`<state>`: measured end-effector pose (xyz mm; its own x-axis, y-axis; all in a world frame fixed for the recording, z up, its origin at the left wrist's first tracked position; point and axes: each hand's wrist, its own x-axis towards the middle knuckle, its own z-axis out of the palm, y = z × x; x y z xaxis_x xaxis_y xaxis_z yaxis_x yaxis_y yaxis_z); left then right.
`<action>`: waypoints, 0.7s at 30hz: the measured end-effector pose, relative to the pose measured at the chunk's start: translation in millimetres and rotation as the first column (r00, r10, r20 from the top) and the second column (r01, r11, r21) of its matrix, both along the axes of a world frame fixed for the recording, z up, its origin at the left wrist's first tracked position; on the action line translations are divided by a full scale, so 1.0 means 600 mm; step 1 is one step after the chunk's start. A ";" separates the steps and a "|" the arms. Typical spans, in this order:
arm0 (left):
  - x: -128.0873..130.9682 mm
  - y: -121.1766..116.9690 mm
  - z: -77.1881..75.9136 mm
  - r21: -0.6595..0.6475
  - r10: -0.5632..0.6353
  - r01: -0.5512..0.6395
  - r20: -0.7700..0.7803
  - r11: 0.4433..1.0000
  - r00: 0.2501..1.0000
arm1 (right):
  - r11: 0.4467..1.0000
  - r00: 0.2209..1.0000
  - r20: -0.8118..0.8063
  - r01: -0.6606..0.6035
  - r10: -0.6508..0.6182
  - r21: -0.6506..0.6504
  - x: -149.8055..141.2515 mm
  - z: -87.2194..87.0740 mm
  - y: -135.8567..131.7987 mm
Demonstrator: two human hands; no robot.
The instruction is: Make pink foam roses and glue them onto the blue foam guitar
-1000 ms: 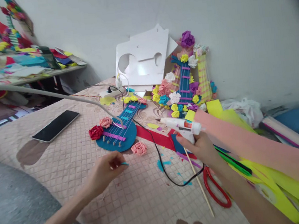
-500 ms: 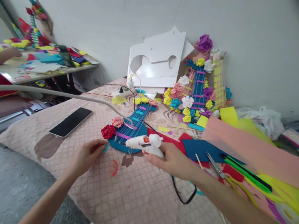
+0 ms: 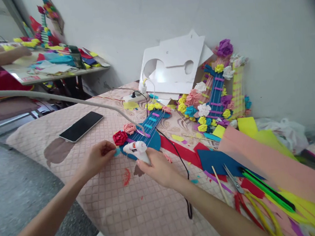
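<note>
My right hand (image 3: 160,169) is wrapped around the handle of a white hot glue gun (image 3: 137,150), its nozzle toward the left. Under and behind the gun lies a blue toy guitar (image 3: 152,135) with strings, purple and turquoise strips and paper flowers. A red paper flower (image 3: 120,138) and a pink one (image 3: 129,128) sit on its left edge. Fingers pinched, my left hand (image 3: 102,155) holds a small turquoise paper piece (image 3: 117,152) beside the guitar's near left edge. The nozzle tip points toward this piece, apart from it as far as I can see.
A phone (image 3: 81,126) lies at the left. A pale curved tube (image 3: 60,100) crosses above the table. Scissors (image 3: 239,188), a green cutter (image 3: 269,189) and coloured sheets (image 3: 265,155) cover the right side. Decorated guitars (image 3: 217,96) lean at the wall. Another person's arms (image 3: 1,56) are far left.
The glue gun in my right hand has moved left, closer to the turquoise piece. My left hand keeps its pinch beside the guitar. The view has shifted slightly.
</note>
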<state>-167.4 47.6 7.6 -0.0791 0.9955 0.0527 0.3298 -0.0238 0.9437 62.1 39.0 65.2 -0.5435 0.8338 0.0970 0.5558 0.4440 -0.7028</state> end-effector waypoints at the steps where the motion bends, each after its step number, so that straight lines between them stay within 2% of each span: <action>1: -0.002 0.001 -0.002 0.003 0.002 -0.002 -0.001 1.000 1.000 | 1.000 1.000 0.005 -0.006 0.006 0.005 -0.004 -0.003 0.002; 8: -0.005 0.000 -0.003 -0.013 0.011 -0.011 0.014 1.000 1.000 | 0.999 0.997 0.075 0.021 -0.023 0.030 -0.024 -0.017 0.011; 12: -0.004 0.000 0.003 -0.019 0.002 -0.002 -0.008 1.000 1.000 | 0.999 0.994 0.100 0.035 -0.035 0.007 -0.027 -0.016 0.013; 17: -0.006 0.005 -0.002 -0.007 -0.025 0.025 -0.034 1.000 0.999 | 0.999 0.985 0.166 0.037 -0.042 0.032 -0.028 -0.012 0.015; 21: -0.008 0.006 -0.003 0.015 -0.026 0.028 -0.112 0.999 0.993 | 0.999 0.986 0.160 0.036 -0.040 0.030 -0.027 -0.009 0.013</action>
<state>-172.1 51.3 6.1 -0.0447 0.9961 0.0766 0.4323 -0.0498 0.9004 45.7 47.1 60.0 -0.5216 0.8525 0.0336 0.6773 0.4377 -0.5914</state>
